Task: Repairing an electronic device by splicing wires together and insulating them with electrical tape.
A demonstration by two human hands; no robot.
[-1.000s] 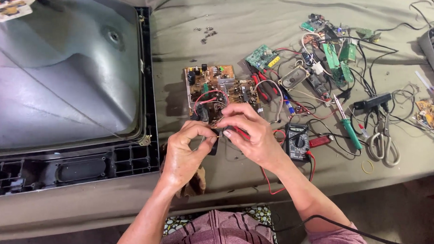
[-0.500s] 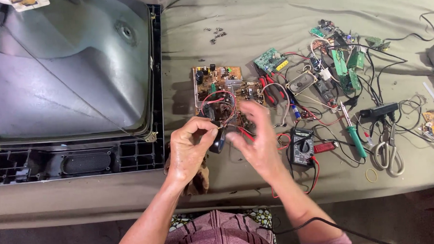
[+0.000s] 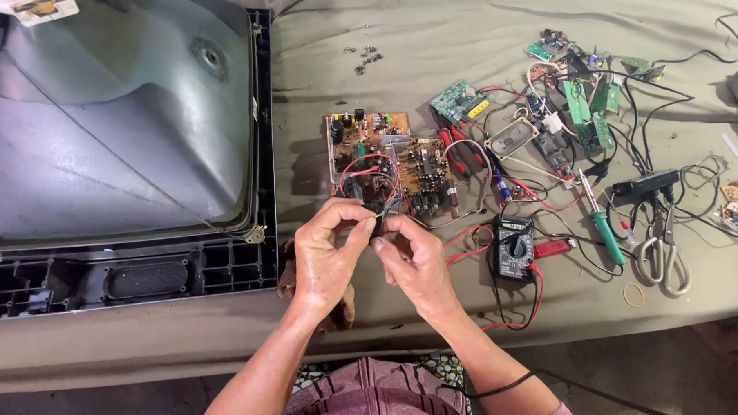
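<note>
My left hand and my right hand meet just in front of a brown circuit board on the cloth-covered table. Both pinch a small dark part with their fingertips; it seems tied to the board by red wires. The part is mostly hidden by my fingers, so its shape is unclear.
A picture tube in its black frame lies face down on the left. To the right lie a black multimeter, a green-handled soldering iron, scissors, green boards, tangled wires and loose screws.
The view has shifted a little. Both hands have stayed together at the board's near edge, the fingertips now closer around the small part.
</note>
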